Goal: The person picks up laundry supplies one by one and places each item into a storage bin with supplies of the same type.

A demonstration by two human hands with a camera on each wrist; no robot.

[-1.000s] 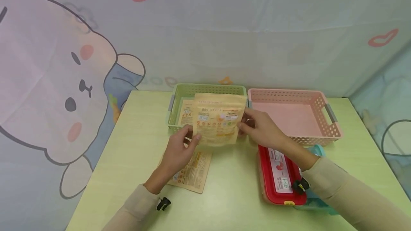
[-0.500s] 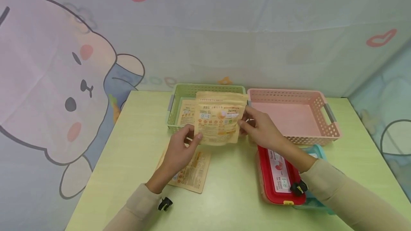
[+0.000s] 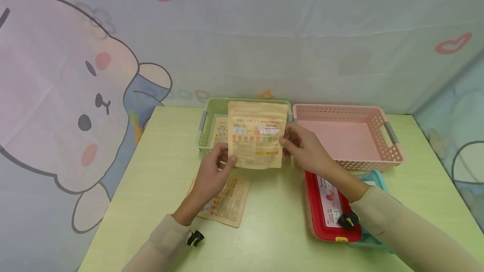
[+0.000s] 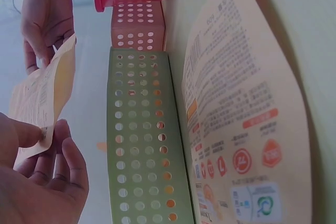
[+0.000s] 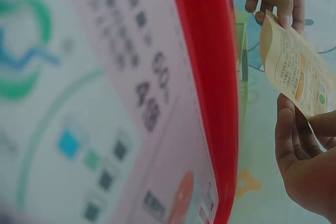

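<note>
A yellow printed pouch (image 3: 257,137) is held up in front of the green basket (image 3: 249,103), its text side facing me. My left hand (image 3: 215,171) pinches its lower left corner, thumb in front and fingers behind. At the right edge, my right hand (image 3: 306,148) pinches it the same way. In the left wrist view the pouch (image 4: 44,98) bows slightly between both hands. A second yellow pouch (image 3: 228,200) lies flat on the table, partly under my left forearm. Inside the green basket rests another such pouch (image 3: 219,131), half hidden by the held one.
To the right of the green basket stands a pink basket (image 3: 340,139). In front of it, a red-lidded box (image 3: 329,209) and a teal container (image 3: 374,175) sit partly beneath my right forearm. A printed curtain (image 3: 264,32) hangs behind the table.
The pouch has been raised slightly and tilted more upright, with its top edge higher. Both hands keep their hold at nearly the same places.
</note>
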